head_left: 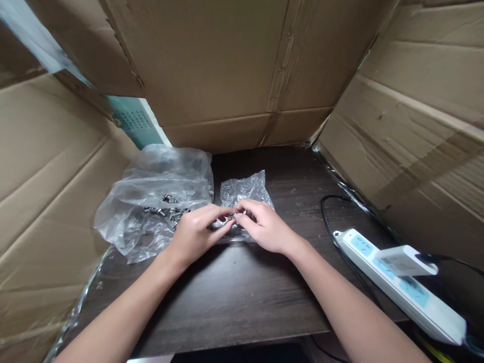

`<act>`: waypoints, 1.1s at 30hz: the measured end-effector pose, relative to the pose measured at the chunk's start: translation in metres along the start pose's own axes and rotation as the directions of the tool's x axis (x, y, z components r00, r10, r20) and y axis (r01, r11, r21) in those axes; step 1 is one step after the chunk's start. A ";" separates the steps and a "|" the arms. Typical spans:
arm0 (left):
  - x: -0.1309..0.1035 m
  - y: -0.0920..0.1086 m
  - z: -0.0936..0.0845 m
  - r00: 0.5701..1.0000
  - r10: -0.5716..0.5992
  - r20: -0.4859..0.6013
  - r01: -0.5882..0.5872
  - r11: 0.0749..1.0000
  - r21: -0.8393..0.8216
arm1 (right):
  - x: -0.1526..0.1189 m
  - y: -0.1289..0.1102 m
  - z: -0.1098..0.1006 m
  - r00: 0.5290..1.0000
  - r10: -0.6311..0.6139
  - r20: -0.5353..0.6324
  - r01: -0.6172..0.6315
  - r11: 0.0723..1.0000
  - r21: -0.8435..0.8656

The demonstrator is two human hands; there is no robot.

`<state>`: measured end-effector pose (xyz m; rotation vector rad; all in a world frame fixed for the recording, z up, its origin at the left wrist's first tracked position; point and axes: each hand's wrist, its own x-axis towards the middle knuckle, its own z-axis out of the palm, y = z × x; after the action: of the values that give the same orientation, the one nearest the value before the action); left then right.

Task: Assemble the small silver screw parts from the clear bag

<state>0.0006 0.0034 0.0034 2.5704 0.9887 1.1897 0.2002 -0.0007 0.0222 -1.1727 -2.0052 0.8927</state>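
Note:
My left hand [200,228] is closed, its thumb and fingertips pinching a small silvery metal piece [230,217]. From the other side my right hand [262,225] grips the same piece, fingertips nearly touching those of the left. Fingers cover most of it, so its exact kind does not show. Beside my left hand lies a large clear plastic bag [130,194], open and crumpled, with several small metal bolts [166,209] in it. A smaller clear bag [247,187] rests just behind my hands and is partly hidden by them.
Cardboard walls [227,65] enclose the dark wooden table [227,297] at the back and both sides. At right sits a white power strip [401,287] with a white adapter [406,259] plugged in. A black cable [325,217] loops beside it.

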 end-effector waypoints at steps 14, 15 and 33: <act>0.001 0.000 -0.001 1.000 0.008 -0.017 -0.008 1.000 -0.009 | 0.000 -0.001 0.002 1.000 -0.015 0.012 0.015 1.000 -0.008; 0.001 0.000 -0.001 1.000 0.010 -0.012 -0.010 1.000 -0.011 | 0.000 -0.001 0.002 1.000 -0.017 0.015 0.017 1.000 -0.007; 0.001 0.003 0.000 0.999 0.010 -0.040 -0.012 0.999 -0.033 | 0.000 -0.002 0.000 0.998 -0.052 0.024 0.052 0.998 0.022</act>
<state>0.0023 0.0021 0.0050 2.5395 0.9560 1.2546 0.1996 -0.0008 0.0238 -1.0975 -2.0312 0.9045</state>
